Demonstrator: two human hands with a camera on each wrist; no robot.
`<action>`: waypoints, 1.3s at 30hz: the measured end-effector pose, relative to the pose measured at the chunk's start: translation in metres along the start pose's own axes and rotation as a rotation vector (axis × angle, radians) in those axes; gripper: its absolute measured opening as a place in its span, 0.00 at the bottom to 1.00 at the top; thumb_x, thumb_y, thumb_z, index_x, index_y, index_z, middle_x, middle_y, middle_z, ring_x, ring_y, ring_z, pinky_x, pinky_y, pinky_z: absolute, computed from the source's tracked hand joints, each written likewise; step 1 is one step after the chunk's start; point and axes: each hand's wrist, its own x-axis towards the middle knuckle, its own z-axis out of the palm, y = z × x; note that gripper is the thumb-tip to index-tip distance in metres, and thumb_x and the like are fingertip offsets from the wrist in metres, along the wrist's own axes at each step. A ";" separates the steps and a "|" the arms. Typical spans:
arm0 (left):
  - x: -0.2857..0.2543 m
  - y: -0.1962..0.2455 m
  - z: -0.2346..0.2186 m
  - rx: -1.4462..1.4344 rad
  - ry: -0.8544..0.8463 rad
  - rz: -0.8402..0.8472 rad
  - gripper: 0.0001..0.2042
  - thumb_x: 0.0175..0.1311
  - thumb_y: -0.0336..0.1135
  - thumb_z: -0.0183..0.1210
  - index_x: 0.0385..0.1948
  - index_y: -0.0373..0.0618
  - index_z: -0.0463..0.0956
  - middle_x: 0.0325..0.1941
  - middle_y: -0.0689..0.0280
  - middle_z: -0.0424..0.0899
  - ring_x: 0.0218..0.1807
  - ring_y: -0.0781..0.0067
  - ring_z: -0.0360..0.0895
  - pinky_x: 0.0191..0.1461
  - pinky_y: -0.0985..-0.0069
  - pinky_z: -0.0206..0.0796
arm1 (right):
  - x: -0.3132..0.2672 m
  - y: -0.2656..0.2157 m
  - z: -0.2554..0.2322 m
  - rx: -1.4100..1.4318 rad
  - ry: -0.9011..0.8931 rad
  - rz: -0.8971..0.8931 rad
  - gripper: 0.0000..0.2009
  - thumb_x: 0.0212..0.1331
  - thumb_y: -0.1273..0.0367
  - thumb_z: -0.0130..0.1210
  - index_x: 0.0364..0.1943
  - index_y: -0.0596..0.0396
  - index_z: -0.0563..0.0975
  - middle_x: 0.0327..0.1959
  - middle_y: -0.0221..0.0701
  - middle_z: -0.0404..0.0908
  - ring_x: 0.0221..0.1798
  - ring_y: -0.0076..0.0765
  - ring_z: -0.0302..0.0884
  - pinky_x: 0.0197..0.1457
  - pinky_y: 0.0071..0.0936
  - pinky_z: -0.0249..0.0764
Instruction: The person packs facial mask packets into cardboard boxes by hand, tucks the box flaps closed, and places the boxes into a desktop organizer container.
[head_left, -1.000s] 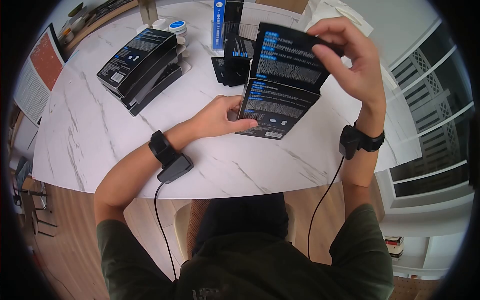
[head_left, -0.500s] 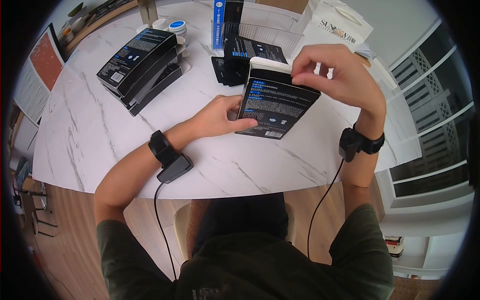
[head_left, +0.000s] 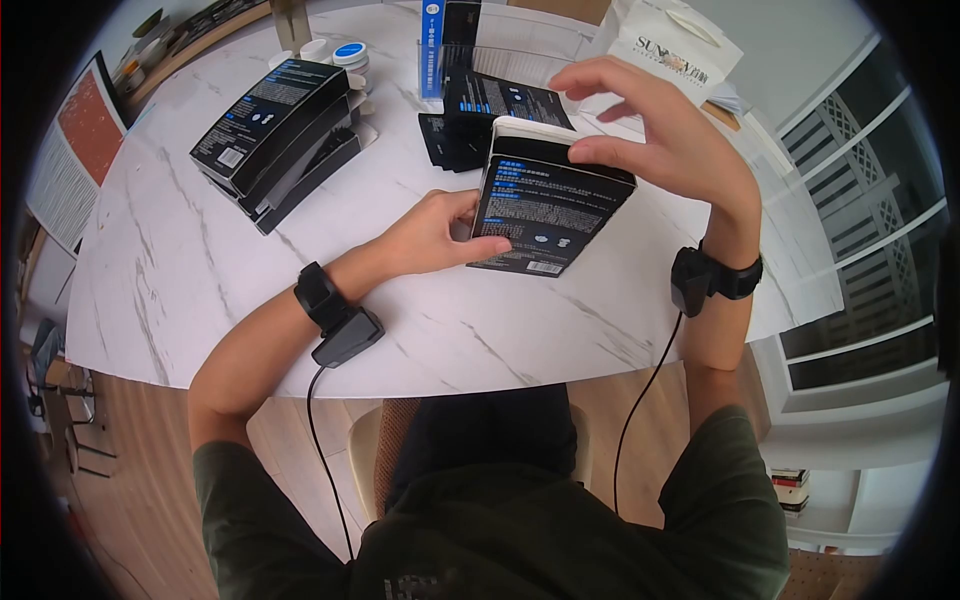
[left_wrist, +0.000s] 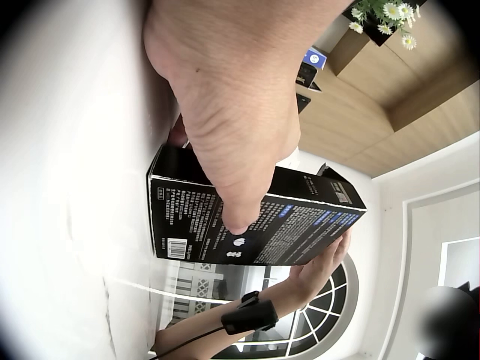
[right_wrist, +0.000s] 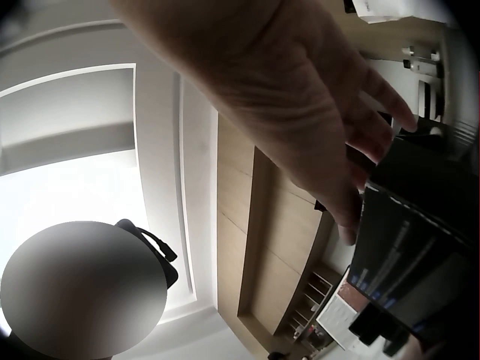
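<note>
A black printed carton point(head_left: 550, 215) with a barcode stands tilted on the table, its top end open and a pale flap point(head_left: 520, 127) raised at the back. My left hand point(head_left: 430, 235) grips its lower left side, thumb across the printed face; the other fingers are hidden behind it. At the open top is my right hand point(head_left: 670, 140), fingers loosely extended over the opening and thumb by the front rim. In the right wrist view the thumb overlaps the carton's edge. Just behind lie black printed packets point(head_left: 510, 100) and other flat black pieces point(head_left: 445, 145).
Several similar black cartons point(head_left: 270, 115) are stacked at the left of the marbled table point(head_left: 420, 330). Behind stand white tubs point(head_left: 350, 55), a clear bin point(head_left: 510, 62) with a blue box point(head_left: 432, 50), and a white paper bag point(head_left: 670, 45).
The black printed packet that my right hand held above the carton has gone down into it. The right-hand fingers have since let go and spread. My left hand keeps its grip.
</note>
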 end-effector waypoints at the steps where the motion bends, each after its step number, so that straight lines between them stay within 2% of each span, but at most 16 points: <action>1: 0.000 0.000 0.000 0.000 0.000 0.000 0.18 0.54 0.40 0.64 0.39 0.33 0.75 0.31 0.58 0.82 0.33 0.74 0.78 0.40 0.78 0.68 | -0.001 0.001 0.001 0.018 -0.004 0.028 0.22 0.50 0.62 0.62 0.50 0.51 0.73 0.38 0.28 0.78 0.33 0.26 0.74 0.37 0.21 0.71; 2: 0.000 -0.001 0.000 0.010 -0.002 0.004 0.18 0.54 0.40 0.64 0.39 0.34 0.75 0.31 0.58 0.82 0.33 0.74 0.78 0.39 0.78 0.68 | -0.001 0.000 0.000 0.018 -0.003 0.028 0.22 0.50 0.62 0.62 0.50 0.51 0.73 0.38 0.28 0.78 0.33 0.26 0.74 0.37 0.21 0.71; 4: 0.000 -0.002 -0.001 0.020 -0.004 0.008 0.18 0.54 0.40 0.64 0.39 0.34 0.75 0.31 0.57 0.82 0.33 0.74 0.78 0.39 0.78 0.68 | 0.000 -0.006 -0.005 0.165 -0.252 0.330 0.24 0.50 0.59 0.62 0.52 0.51 0.73 0.37 0.28 0.78 0.32 0.25 0.73 0.38 0.21 0.70; 7: 0.000 -0.003 0.000 0.049 -0.004 0.024 0.18 0.53 0.40 0.64 0.39 0.35 0.75 0.31 0.57 0.82 0.32 0.74 0.78 0.38 0.78 0.68 | 0.003 -0.011 -0.011 0.120 -0.337 0.342 0.24 0.50 0.60 0.62 0.52 0.51 0.73 0.35 0.28 0.79 0.32 0.23 0.72 0.38 0.20 0.68; 11: 0.000 -0.001 0.000 0.018 -0.003 0.047 0.18 0.54 0.40 0.64 0.40 0.35 0.75 0.32 0.57 0.82 0.33 0.73 0.78 0.39 0.78 0.68 | 0.004 -0.016 -0.015 0.074 -0.253 0.288 0.23 0.49 0.61 0.63 0.50 0.51 0.74 0.34 0.27 0.79 0.33 0.23 0.72 0.37 0.19 0.67; 13: 0.000 -0.001 0.000 0.020 -0.007 0.044 0.18 0.54 0.40 0.64 0.40 0.35 0.75 0.32 0.57 0.83 0.33 0.73 0.78 0.39 0.77 0.68 | 0.002 -0.013 -0.015 0.063 -0.126 0.182 0.21 0.48 0.63 0.63 0.48 0.51 0.76 0.34 0.27 0.79 0.34 0.22 0.72 0.38 0.19 0.67; 16: 0.000 0.000 -0.001 0.008 -0.015 -0.003 0.18 0.54 0.40 0.64 0.41 0.35 0.75 0.32 0.57 0.83 0.33 0.73 0.78 0.39 0.77 0.68 | 0.002 -0.015 -0.017 0.028 -0.115 0.169 0.20 0.48 0.64 0.64 0.47 0.52 0.76 0.36 0.28 0.79 0.36 0.24 0.73 0.39 0.19 0.68; 20: 0.000 0.001 -0.001 0.009 -0.010 0.007 0.18 0.54 0.40 0.63 0.41 0.36 0.75 0.32 0.58 0.83 0.33 0.74 0.78 0.39 0.78 0.68 | 0.003 -0.018 -0.011 0.171 -0.110 0.131 0.20 0.49 0.64 0.63 0.48 0.55 0.75 0.38 0.30 0.79 0.38 0.26 0.73 0.41 0.20 0.69; 22: 0.000 0.001 -0.001 0.023 -0.014 -0.003 0.18 0.54 0.40 0.63 0.41 0.36 0.74 0.32 0.59 0.83 0.33 0.74 0.78 0.39 0.78 0.68 | 0.004 -0.020 -0.009 0.185 -0.233 0.165 0.20 0.53 0.64 0.60 0.49 0.57 0.74 0.40 0.33 0.79 0.40 0.29 0.74 0.44 0.22 0.71; 23: 0.000 0.001 -0.001 0.022 -0.016 -0.010 0.18 0.54 0.40 0.63 0.41 0.36 0.74 0.31 0.59 0.83 0.33 0.75 0.78 0.39 0.78 0.68 | 0.004 -0.020 -0.008 0.185 -0.232 0.165 0.20 0.53 0.64 0.60 0.49 0.57 0.74 0.40 0.33 0.79 0.40 0.29 0.74 0.44 0.22 0.71; 28: 0.000 0.003 -0.001 0.004 -0.005 0.015 0.17 0.55 0.39 0.63 0.40 0.35 0.74 0.31 0.59 0.82 0.33 0.75 0.78 0.40 0.78 0.69 | 0.006 -0.024 -0.004 0.281 -0.358 0.204 0.19 0.63 0.62 0.48 0.55 0.55 0.69 0.43 0.38 0.78 0.42 0.33 0.76 0.46 0.25 0.71; 32: 0.000 0.004 -0.001 -0.003 -0.012 -0.021 0.17 0.55 0.38 0.63 0.40 0.33 0.74 0.31 0.58 0.82 0.33 0.75 0.78 0.40 0.79 0.69 | 0.007 -0.019 0.006 0.201 -0.326 0.115 0.19 0.66 0.61 0.43 0.58 0.53 0.67 0.47 0.38 0.78 0.43 0.37 0.77 0.48 0.27 0.71; 34: 0.000 0.005 -0.001 0.001 -0.013 -0.022 0.18 0.55 0.38 0.63 0.40 0.33 0.73 0.31 0.58 0.82 0.33 0.75 0.78 0.40 0.79 0.70 | 0.009 -0.024 0.006 0.214 -0.350 0.191 0.19 0.66 0.62 0.41 0.59 0.51 0.67 0.51 0.37 0.77 0.46 0.41 0.77 0.51 0.28 0.70; 38: 0.000 0.003 0.000 -0.035 0.001 -0.015 0.18 0.55 0.37 0.63 0.40 0.33 0.73 0.31 0.58 0.82 0.33 0.76 0.78 0.40 0.78 0.70 | 0.008 -0.022 0.010 0.194 -0.363 0.204 0.19 0.67 0.63 0.40 0.60 0.49 0.67 0.51 0.37 0.76 0.47 0.42 0.77 0.52 0.28 0.70; 39: 0.001 0.003 0.000 -0.034 -0.004 -0.018 0.18 0.55 0.37 0.63 0.40 0.33 0.73 0.31 0.58 0.82 0.34 0.76 0.78 0.40 0.78 0.69 | 0.007 -0.018 0.015 0.226 -0.295 0.091 0.19 0.66 0.64 0.41 0.60 0.48 0.66 0.49 0.39 0.77 0.45 0.43 0.76 0.50 0.30 0.70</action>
